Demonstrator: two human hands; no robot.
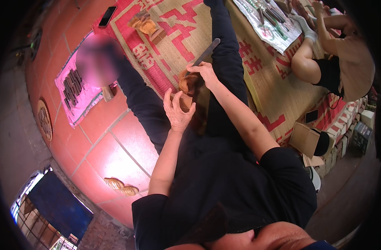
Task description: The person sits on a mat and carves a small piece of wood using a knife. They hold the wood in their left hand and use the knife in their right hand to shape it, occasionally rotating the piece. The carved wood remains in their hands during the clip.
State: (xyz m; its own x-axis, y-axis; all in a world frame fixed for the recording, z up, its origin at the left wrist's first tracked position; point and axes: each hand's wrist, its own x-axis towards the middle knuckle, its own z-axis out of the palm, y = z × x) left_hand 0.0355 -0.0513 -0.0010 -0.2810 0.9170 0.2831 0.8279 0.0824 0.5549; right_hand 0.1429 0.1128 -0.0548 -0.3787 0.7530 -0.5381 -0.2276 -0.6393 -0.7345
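Between my legs, above a patterned straw mat (pixel 180 31), is a brown wooden carving (pixel 188 84) with a rounded top and a block-shaped base. My left hand (pixel 178 110) grips that base, thumb on one side and fingers on the other. In my right hand (pixel 205 74) is a long, flat, dark file (pixel 208 51), its far end pointing up and to the right. The near part of the file lies against or just over the carving's top; contact is hard to make out.
Dark chisels (pixel 72 87) lie on a pink cloth (pixel 84 109) at left, by a wooden mallet (pixel 108 93). Another carving (pixel 148 27) and a phone (pixel 108 16) are ahead. A carved piece (pixel 121 186) lies on tiles. At right, a person (pixel 353 58) sits by tools on a white sheet (pixel 278 35).
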